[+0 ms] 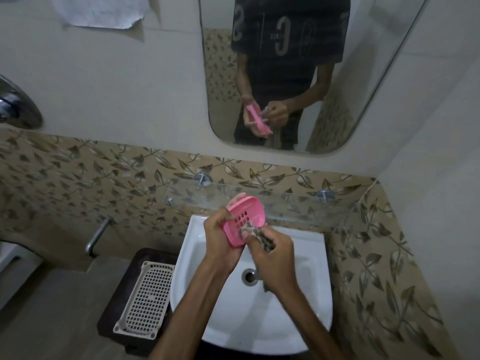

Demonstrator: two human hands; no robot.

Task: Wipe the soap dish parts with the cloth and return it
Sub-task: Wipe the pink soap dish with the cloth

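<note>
A pink plastic soap dish part (pixel 245 216) with a grid of drain holes is held tilted above the white sink (pixel 306 302). My left hand (pixel 220 240) grips it along its left and lower edge. My right hand (pixel 272 255) holds a bunched dark patterned cloth (pixel 259 236) against the dish's lower right rim. Most of the cloth is hidden inside my fist. The mirror (pixel 285 74) reflects both hands with the pink dish.
A glass shelf (pixel 298 203) runs along the wall just behind the dish. A white perforated tray (pixel 145 297) lies on a dark stand left of the sink. A metal tap (pixel 98 236) sticks out of the tiled wall at left. The drain (pixel 250 276) sits below my hands.
</note>
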